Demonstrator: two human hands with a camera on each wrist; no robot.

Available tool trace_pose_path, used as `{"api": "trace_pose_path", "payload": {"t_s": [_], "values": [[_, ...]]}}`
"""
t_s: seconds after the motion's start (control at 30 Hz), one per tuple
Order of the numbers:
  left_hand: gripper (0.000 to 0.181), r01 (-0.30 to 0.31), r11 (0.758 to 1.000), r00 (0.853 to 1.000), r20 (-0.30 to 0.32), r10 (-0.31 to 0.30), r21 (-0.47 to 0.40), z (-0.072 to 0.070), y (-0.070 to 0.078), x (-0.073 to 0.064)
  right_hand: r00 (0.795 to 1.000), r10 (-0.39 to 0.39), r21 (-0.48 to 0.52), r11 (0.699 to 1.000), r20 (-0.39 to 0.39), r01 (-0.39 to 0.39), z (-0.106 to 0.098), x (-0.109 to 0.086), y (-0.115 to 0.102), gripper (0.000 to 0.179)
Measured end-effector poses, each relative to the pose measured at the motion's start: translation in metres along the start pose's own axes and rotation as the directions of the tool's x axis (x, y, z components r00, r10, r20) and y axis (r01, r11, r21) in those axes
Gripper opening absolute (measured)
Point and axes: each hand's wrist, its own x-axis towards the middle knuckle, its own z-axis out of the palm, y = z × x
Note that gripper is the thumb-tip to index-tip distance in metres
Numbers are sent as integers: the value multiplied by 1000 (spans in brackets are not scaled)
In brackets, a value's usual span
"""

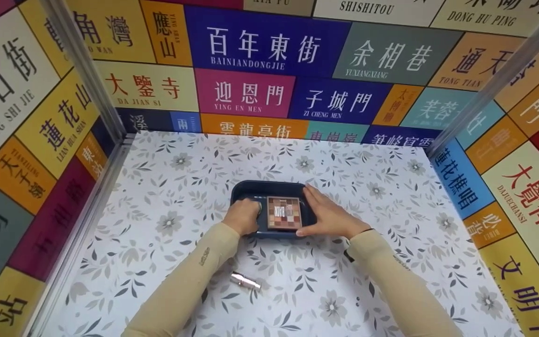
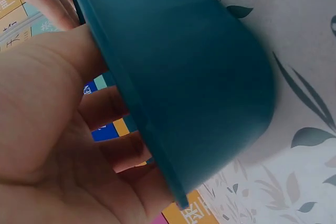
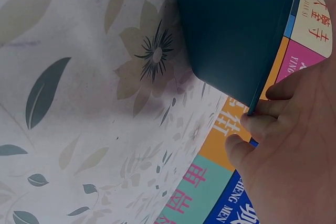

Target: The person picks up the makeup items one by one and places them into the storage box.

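A dark blue-green rectangular basin (image 1: pixel 269 188) sits on the table, its outer wall (image 2: pixel 184 77) filling much of the left wrist view. Inside it lies an eyeshadow palette (image 1: pixel 284 213) with a grid of brown and pink squares. My left hand (image 1: pixel 244 216) reaches over the basin's left rim, fingers curled inside; a small shiny round-edged thing (image 1: pixel 259 207), mostly hidden, shows at the fingertips. At the right end my right hand (image 1: pixel 332 217) holds the basin by its rim, thumb at the near corner and fingers bent over the edge in the right wrist view.
A shiny pinkish lipstick-like tube (image 1: pixel 246 281) lies on the floral tabletop (image 1: pixel 297 290), in front of the basin near the left forearm. Walls with coloured street-name panels (image 1: pixel 251 93) enclose the table at the back and both sides.
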Motion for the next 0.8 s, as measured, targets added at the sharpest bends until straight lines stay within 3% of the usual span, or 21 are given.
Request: {"api": "trace_pose_path", "payload": {"t_s": [0.17, 0.6, 0.8], "values": [[20, 6, 1000, 999, 34, -6, -6, -1, 0, 3, 1000, -6, -1, 1000, 1, 6, 0, 1, 1, 138], [16, 47, 992, 999, 11, -49, 117, 0, 8, 4, 1000, -25, 5, 1000, -5, 25, 0, 1, 1, 133], [14, 39, 992, 999, 4, -40, 117, -2, 9, 2, 1000, -28, 10, 1000, -8, 28, 0, 1, 1, 130]]}}
